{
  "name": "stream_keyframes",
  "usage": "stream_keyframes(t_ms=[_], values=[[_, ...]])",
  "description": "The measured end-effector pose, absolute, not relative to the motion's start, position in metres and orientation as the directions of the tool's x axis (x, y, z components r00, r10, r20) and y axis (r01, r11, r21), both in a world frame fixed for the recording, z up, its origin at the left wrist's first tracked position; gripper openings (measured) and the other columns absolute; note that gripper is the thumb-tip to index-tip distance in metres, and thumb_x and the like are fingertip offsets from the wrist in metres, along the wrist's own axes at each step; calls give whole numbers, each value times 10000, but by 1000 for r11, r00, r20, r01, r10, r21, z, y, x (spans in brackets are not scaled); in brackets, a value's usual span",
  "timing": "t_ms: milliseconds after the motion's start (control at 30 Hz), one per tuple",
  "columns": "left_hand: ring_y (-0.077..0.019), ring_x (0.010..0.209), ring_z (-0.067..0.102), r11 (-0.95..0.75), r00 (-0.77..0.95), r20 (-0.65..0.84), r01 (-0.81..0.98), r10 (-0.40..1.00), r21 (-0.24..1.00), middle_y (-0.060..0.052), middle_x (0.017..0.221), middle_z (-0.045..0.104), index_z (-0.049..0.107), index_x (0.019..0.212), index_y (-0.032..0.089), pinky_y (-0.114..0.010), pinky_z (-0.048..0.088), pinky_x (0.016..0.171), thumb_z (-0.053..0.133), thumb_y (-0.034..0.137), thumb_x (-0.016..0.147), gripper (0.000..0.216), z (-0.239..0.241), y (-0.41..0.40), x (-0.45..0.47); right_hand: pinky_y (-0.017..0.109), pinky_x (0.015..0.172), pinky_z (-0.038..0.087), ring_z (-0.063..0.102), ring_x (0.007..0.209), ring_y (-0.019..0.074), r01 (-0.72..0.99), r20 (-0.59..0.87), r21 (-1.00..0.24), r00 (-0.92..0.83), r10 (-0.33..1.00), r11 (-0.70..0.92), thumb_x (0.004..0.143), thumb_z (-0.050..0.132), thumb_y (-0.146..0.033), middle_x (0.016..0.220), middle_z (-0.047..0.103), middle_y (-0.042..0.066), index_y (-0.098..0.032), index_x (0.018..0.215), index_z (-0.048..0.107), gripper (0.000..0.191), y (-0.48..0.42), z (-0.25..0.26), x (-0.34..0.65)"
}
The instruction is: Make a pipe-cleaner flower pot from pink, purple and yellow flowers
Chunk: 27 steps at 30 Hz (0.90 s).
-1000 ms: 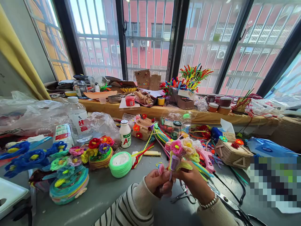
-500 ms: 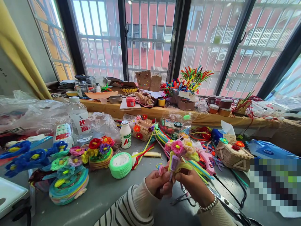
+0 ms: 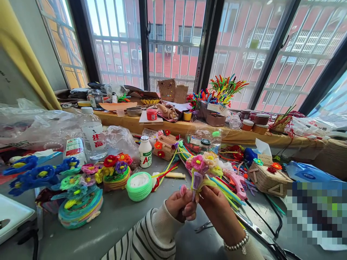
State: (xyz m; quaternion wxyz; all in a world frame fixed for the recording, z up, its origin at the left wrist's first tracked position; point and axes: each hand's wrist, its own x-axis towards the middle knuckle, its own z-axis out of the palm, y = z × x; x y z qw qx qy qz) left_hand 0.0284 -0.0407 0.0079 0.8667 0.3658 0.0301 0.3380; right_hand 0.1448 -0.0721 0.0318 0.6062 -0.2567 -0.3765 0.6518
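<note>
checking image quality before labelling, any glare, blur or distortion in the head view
Head view: daylight through the barred windows, brightest upper left, pale sheen on the table; head view: window frames splay outward, suggesting wide-angle distortion; head view: pixelated block lower right, but the flower bunch fairly sharp.

The person's off-white left sleeve (image 3: 137, 242) bears narrow dark stripes and a plain ribbed cuff (image 3: 167, 223). A silvery round-beaded bracelet (image 3: 238, 246) with a small pale charm (image 3: 244, 250) sits beside the cream right sleeve (image 3: 254, 252).
</note>
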Motion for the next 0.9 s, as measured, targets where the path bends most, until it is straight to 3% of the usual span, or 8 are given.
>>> stream_keyframes(t_ms=[200, 533, 733, 900], values=[[-5, 280, 158, 502, 776, 262, -586, 574, 636, 87, 365, 278, 492, 595, 110, -132, 185, 298, 522, 327, 698, 243, 10, -40, 28, 286, 696, 403, 523, 681, 132, -600, 121, -798, -75, 990, 52, 667, 593, -290, 719, 576, 11, -186, 739, 596, 127, -71, 28, 144], [-11, 288, 139, 551, 789, 270, -588, 551, 592, 91, 368, 256, 498, 639, 100, -133, 184, 304, 497, 304, 718, 219, 13, -42, 27, 257, 675, 415, 525, 663, 112, -573, 135, -810, 28, 990, 127, 655, 605, -299, 704, 572, -13, -196, 725, 544, 139, -71, 28, 142], [-8, 284, 166, 550, 788, 274, -591, 552, 590, 83, 362, 267, 493, 566, 106, -133, 196, 297, 503, 297, 715, 243, 14, -42, 28, 253, 666, 412, 515, 663, 106, -602, 126, -791, 16, 992, 111, 690, 576, -257, 709, 563, -9, -188, 741, 550, 89, -70, 27, 144], [0, 275, 175, 469, 739, 221, -598, 636, 649, 89, 362, 302, 524, 635, 98, -136, 196, 291, 542, 338, 680, 245, 9, -40, 29, 247, 659, 401, 507, 682, 115, -554, 154, -827, -62, 986, 95, 673, 592, -241, 714, 551, -10, -187, 741, 552, 95, -74, 32, 145]])
